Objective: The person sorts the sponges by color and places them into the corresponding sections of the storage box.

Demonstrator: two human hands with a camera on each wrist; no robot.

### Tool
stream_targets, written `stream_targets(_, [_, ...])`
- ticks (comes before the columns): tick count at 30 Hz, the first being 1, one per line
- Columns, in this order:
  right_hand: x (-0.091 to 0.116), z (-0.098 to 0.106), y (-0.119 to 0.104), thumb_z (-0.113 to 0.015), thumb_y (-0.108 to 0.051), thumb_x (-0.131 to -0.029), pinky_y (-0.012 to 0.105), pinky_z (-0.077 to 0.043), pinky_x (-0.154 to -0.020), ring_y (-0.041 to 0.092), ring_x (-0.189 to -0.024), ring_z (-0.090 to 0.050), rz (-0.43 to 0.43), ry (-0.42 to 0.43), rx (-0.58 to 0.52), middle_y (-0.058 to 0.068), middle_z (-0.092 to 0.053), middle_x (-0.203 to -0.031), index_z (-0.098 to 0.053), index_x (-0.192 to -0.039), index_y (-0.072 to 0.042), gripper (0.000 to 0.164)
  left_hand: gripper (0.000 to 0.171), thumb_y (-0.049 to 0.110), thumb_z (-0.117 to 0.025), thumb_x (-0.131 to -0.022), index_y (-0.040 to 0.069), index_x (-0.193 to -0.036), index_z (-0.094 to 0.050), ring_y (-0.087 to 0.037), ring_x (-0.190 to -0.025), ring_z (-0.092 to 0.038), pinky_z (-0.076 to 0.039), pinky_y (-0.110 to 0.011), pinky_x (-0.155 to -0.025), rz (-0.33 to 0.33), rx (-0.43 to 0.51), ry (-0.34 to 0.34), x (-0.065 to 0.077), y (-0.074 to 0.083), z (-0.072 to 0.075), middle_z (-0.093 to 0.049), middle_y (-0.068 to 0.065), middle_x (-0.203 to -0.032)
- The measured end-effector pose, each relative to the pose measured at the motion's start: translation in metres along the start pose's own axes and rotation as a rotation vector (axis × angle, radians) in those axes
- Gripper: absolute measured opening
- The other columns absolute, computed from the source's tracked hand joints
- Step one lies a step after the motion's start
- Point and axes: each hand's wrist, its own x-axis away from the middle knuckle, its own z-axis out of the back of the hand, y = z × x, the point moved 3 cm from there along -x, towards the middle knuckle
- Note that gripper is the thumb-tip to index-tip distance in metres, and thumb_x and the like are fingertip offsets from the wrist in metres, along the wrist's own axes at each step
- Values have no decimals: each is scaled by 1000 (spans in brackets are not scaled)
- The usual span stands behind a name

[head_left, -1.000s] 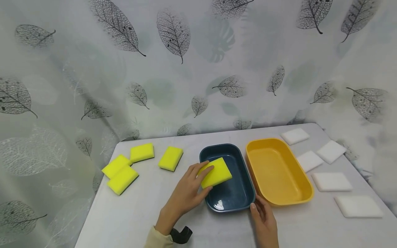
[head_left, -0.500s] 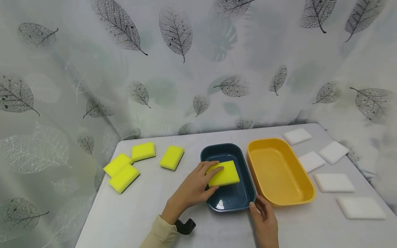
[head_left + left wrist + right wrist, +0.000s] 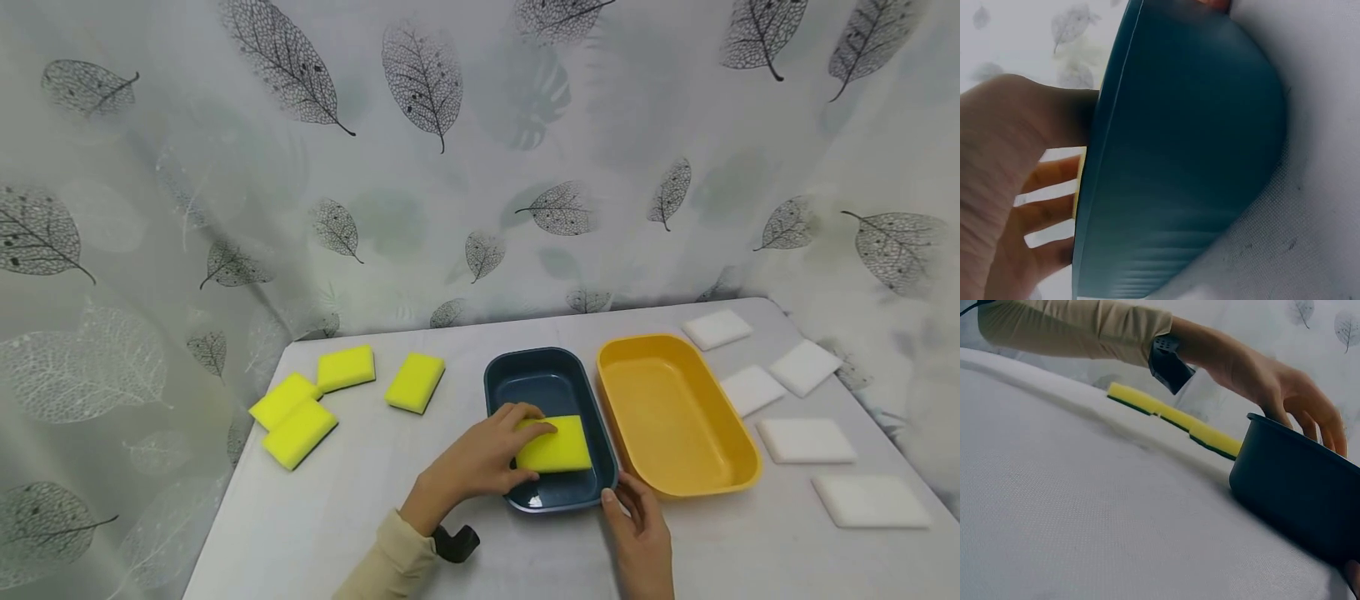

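My left hand (image 3: 487, 454) holds a yellow scouring sponge (image 3: 562, 446) inside the dark blue plastic tray (image 3: 540, 379), low at its near end. Its fingers lie over the sponge's top and left side, with the thumb at the near side. Most of the sponge is hidden by the tray wall (image 3: 1185, 137) in the left wrist view. At the tray's near right corner, my right hand (image 3: 641, 533) holds the outside, thumb on the near wall and fingers on the right. In the right wrist view, the left hand (image 3: 1291, 394) reaches over the rim.
A yellow tray (image 3: 678, 417) stands right beside the blue one. Several yellow sponges with dark undersides, such as one sponge (image 3: 415, 383), lie on the white-covered table (image 3: 300, 533) at left. Several white sponge blocks, including one block (image 3: 870, 502), lie at right. A leaf-patterned curtain (image 3: 420, 208) hangs behind.
My left hand has moved the yellow sponge rightward and toward the near end of the blue tray, lowering it inside. My right hand has stayed at the tray's corner.
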Motion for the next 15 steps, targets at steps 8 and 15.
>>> stream_targets(8, [1, 0, -3, -61, -45, -104, -4, -43, -85, 31, -145, -42, 33, 12, -13, 22, -41, -159, -37, -156, -5, 70, 61, 42, -85, -86, 26, -140, -61, -14, -119, -57, -56, -24, -99, 7, -39, -100, -6, 4, -1, -56, 2, -140])
stream_targets(15, [1, 1, -2, -61, -46, -103, -4, -43, -85, 25, -142, -45, 25, 5, -8, 22, -40, -159, -36, -156, -5, 71, 62, 47, -86, -84, 28, -138, -62, -13, -114, -59, -55, -24, -98, 26, -63, -173, -8, 4, -7, -57, 2, -138])
